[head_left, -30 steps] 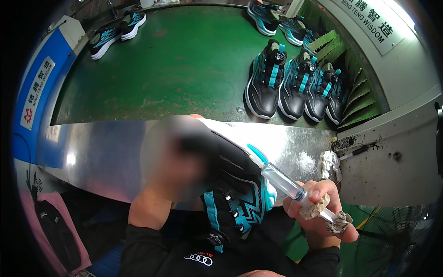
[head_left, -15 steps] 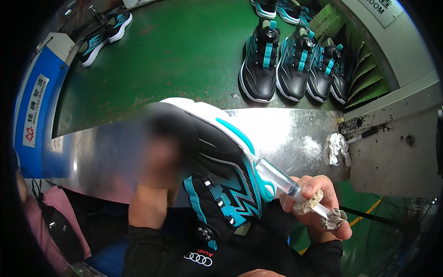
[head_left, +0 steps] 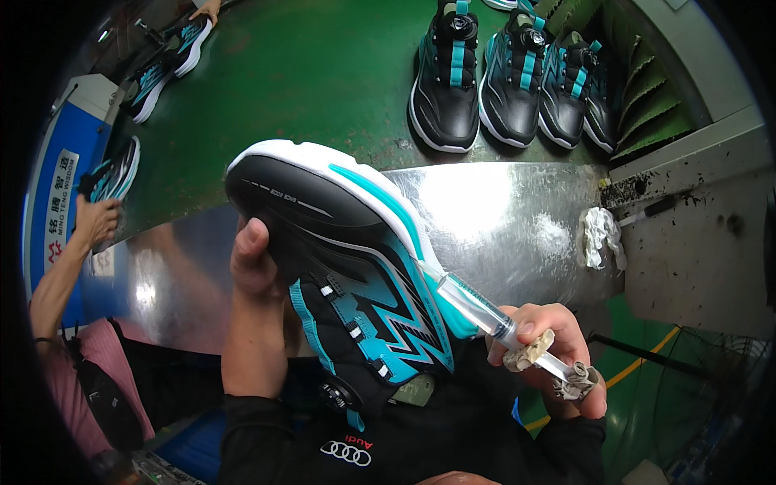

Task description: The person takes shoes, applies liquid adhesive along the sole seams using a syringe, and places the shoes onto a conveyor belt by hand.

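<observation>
A black and turquoise sneaker (head_left: pixel 339 230) with a white sole is tilted on its side in front of me, its toe up and left. My left hand (head_left: pixel 257 263) grips it near the toe, with most of the fingers hidden behind the upper. A clear plastic syringe (head_left: pixel 477 307) is held in my right hand (head_left: pixel 558 343). Its tip touches or nearly touches the seam between upper and sole. Pale lumpy wrapping (head_left: pixel 529 353) surrounds the finger flange, and more covers the plunger's end.
Several similar sneakers (head_left: pixel 444 89) stand on the green belt (head_left: pixel 267 97) ahead. At left, a co-worker's hand (head_left: pixel 97 220) holds another shoe (head_left: pixel 117 174); a further hand (head_left: pixel 208 10) touches a far shoe. Crumpled white tissue (head_left: pixel 600 238) lies right on the metal ledge (head_left: pixel 501 202).
The sneaker in my left hand has tilted and moved slightly left and up. A co-worker's arm with a shoe has appeared at left, and another hand at the far shoe. The standing shoes moved farther up the view.
</observation>
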A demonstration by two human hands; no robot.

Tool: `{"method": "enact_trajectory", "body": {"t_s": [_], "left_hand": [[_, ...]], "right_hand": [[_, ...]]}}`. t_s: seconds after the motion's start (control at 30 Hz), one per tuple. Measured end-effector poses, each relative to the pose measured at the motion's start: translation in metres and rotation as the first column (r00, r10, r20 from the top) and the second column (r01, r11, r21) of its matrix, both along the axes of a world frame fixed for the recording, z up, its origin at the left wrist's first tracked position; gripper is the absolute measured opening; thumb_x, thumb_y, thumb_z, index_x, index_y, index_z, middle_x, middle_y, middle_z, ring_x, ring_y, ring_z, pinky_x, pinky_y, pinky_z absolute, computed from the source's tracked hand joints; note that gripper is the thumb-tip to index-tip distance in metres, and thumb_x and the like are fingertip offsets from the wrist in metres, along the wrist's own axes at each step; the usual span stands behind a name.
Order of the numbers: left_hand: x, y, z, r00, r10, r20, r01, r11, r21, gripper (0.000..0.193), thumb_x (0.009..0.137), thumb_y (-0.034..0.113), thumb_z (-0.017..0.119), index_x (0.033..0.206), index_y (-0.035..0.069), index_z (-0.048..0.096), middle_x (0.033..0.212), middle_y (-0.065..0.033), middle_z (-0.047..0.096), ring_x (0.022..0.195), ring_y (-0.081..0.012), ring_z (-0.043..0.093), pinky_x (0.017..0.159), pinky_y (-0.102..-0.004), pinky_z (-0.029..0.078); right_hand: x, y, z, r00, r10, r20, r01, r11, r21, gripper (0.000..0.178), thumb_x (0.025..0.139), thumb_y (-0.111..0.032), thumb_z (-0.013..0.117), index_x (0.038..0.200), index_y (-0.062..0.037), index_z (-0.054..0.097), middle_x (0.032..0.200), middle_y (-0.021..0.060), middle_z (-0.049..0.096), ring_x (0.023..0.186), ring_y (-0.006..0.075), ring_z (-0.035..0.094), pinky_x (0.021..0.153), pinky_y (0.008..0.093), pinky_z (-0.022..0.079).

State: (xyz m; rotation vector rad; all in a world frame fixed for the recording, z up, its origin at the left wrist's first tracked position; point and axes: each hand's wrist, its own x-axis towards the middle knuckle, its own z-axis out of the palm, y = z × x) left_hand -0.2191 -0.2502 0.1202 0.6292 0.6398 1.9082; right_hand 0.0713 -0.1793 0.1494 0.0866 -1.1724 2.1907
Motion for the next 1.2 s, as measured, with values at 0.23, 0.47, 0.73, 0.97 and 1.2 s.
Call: {"method": "enact_trajectory", "body": {"t_s": [0.23, 0.47, 0.73, 0.97, 1.2], "left_hand": [[-0.010, -0.002, -0.010, 0.985, -0.105, 0.135, 0.104, 0.994, 0.015, 0.062, 0.082, 0.031, 0.062, 0.130, -0.002, 0.039, 0.123, -0.0190, 0.053, 0.110, -0.0319, 0.054, 0.095, -0.0441, 0.044], [-0.017, -0.002, -0.015, 0.981, -0.140, 0.132, 0.134, 0.990, 0.054, 0.059, 0.085, 0.030, 0.060, 0.129, -0.003, 0.040, 0.124, -0.0195, 0.052, 0.110, -0.0321, 0.054, 0.095, -0.0446, 0.045], [-0.020, 0.001, -0.020, 0.963, -0.196, 0.184, 0.179, 0.978, 0.107, 0.055, 0.086, 0.030, 0.059, 0.129, -0.001, 0.043, 0.124, -0.0176, 0.053, 0.112, -0.0308, 0.053, 0.096, -0.0455, 0.043], [-0.025, 0.003, -0.024, 0.961, -0.141, 0.236, 0.147, 0.989, -0.007, 0.051, 0.086, 0.031, 0.058, 0.126, 0.002, 0.048, 0.122, -0.0160, 0.055, 0.110, -0.0303, 0.054, 0.096, -0.0454, 0.042], [-0.025, 0.006, -0.023, 0.928, -0.204, 0.312, 0.214, 0.977, 0.002, 0.049, 0.086, 0.034, 0.057, 0.124, 0.004, 0.050, 0.122, -0.0147, 0.056, 0.110, -0.0289, 0.055, 0.096, -0.0444, 0.042]], "right_hand": [[0.008, -0.002, -0.005, 0.999, 0.022, 0.030, -0.022, 1.000, 0.010, 0.099, 0.063, -0.060, 0.074, 0.123, 0.0100, 0.039, 0.104, 0.0155, 0.050, 0.093, 0.0194, 0.050, 0.080, 0.0279, 0.037], [0.011, -0.002, -0.008, 0.999, 0.028, 0.036, -0.030, 0.997, 0.076, 0.099, 0.062, -0.060, 0.075, 0.124, 0.0085, 0.039, 0.103, 0.0147, 0.050, 0.093, 0.0194, 0.049, 0.080, 0.0281, 0.037], [0.021, -0.009, -0.011, 0.997, 0.016, 0.075, -0.023, 0.996, 0.091, 0.098, 0.060, -0.060, 0.076, 0.122, 0.0077, 0.041, 0.101, 0.0134, 0.050, 0.088, 0.0187, 0.050, 0.076, 0.0278, 0.039], [0.037, -0.021, -0.017, 0.994, -0.009, 0.111, 0.002, 0.998, 0.058, 0.098, 0.058, -0.061, 0.076, 0.121, 0.0072, 0.045, 0.100, 0.0137, 0.051, 0.084, 0.0182, 0.050, 0.071, 0.0265, 0.040], [0.050, -0.032, -0.019, 0.986, -0.052, 0.158, 0.037, 0.995, 0.098, 0.096, 0.059, -0.063, 0.074, 0.118, 0.0071, 0.048, 0.098, 0.0134, 0.055, 0.081, 0.0180, 0.049, 0.068, 0.0264, 0.037]]}}
